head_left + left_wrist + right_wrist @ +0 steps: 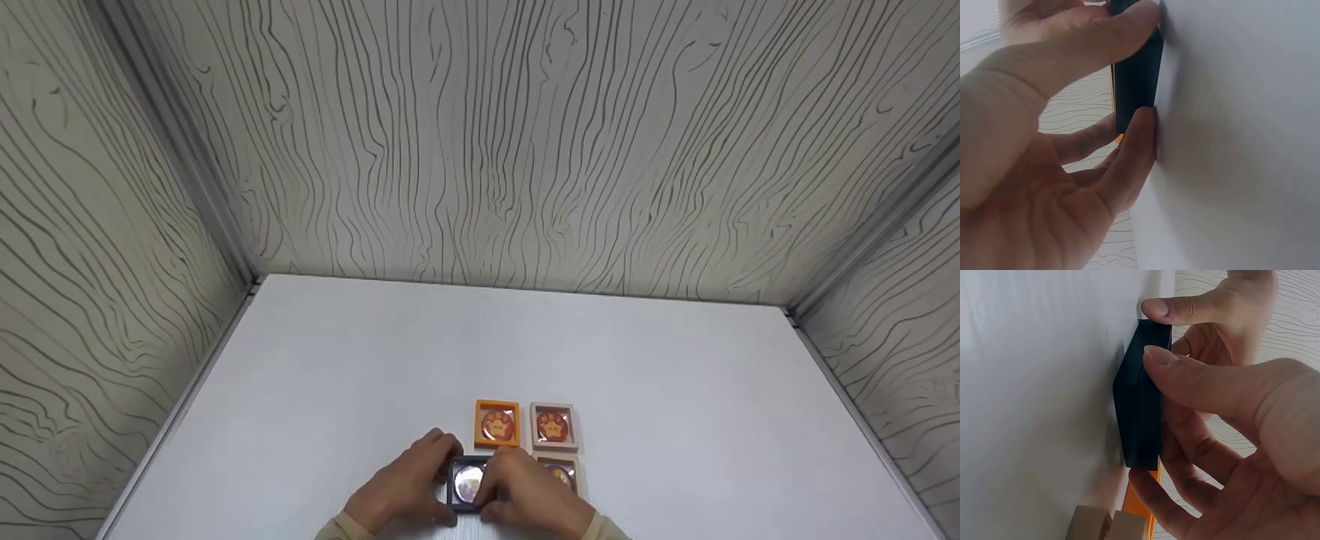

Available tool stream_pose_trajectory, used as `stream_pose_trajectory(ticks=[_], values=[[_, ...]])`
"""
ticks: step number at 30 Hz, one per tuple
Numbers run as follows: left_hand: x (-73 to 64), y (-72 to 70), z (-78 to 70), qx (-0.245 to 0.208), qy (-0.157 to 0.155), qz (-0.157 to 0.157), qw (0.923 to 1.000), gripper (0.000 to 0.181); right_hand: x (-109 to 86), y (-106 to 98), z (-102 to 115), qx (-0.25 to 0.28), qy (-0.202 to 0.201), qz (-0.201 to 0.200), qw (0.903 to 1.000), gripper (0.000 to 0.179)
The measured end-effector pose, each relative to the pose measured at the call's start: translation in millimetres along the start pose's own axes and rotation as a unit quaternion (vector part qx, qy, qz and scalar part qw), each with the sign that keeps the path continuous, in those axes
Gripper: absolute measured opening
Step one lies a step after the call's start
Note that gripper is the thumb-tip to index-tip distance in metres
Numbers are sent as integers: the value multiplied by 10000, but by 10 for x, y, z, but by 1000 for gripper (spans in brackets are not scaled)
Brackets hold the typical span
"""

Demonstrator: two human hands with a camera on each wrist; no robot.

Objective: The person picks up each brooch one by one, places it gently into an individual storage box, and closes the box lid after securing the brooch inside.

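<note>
Low on the white table lies a small black square frame box (pixel 468 458) with a clear front and a round badge (pixel 468 486) inside. My left hand (pixel 409 480) grips its left side, thumb near the bottom corner and fingers at the top corner. From the right, my right hand (pixel 534 491) holds the same box, covering its right part. In the left wrist view, the left thumb and fingers span the box's dark side wall (pixel 1137 84). The right wrist view shows the right thumb on the dark side wall (pixel 1139 399) and a fingertip at its far corner.
Behind the black box sit an orange frame box (pixel 478 431) and a pale pink one (pixel 534 435), each with a red round badge. A beige frame box (pixel 578 480), partly hidden by my right hand, lies to the right. Wood-patterned panels (pixel 480 150) enclose the table (pixel 360 345).
</note>
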State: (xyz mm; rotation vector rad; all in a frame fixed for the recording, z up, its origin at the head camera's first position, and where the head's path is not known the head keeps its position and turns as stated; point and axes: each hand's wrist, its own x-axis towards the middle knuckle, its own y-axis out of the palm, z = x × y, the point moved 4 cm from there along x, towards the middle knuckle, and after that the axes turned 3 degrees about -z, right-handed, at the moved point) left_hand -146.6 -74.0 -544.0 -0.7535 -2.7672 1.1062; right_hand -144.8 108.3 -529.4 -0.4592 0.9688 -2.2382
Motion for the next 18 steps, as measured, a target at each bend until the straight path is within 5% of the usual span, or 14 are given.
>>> stream_pose_trajectory(ticks=[13,18], values=[[-34,-30,-14,373,149,134,9991,82,-40,-109,8,-377,-446,55,9983,15],[-29,-87,1,866,238,24,9960,92,-111,-312,-50,-797,97,-500,9955,31]])
